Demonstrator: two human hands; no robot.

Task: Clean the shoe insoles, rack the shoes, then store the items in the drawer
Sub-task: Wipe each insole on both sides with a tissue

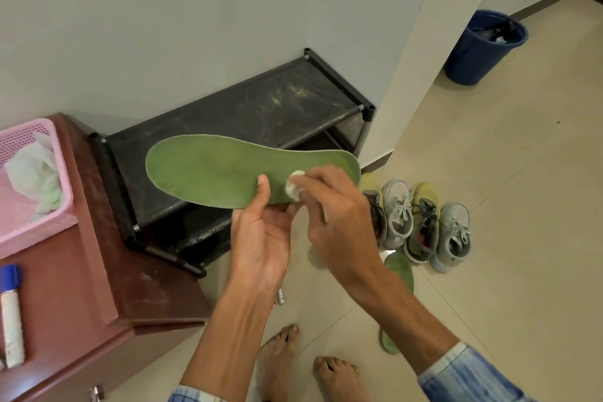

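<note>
Past the sleeve (463, 375), left hand (261, 238) gripped the insole (212, 170), thumb atop; right hand (336, 215) pinched a wad (295, 186) against it. At three o'clock shoes (421, 219) sat unracked: task judged early.

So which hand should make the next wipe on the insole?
Right. The right hand pinches the white pad against the green insole; the left hand grips the insole's near edge, thumb on top, probably better as support.

Pink basket (32, 228) — partly off-frame; floor insole (401, 271) half-hidden
</note>
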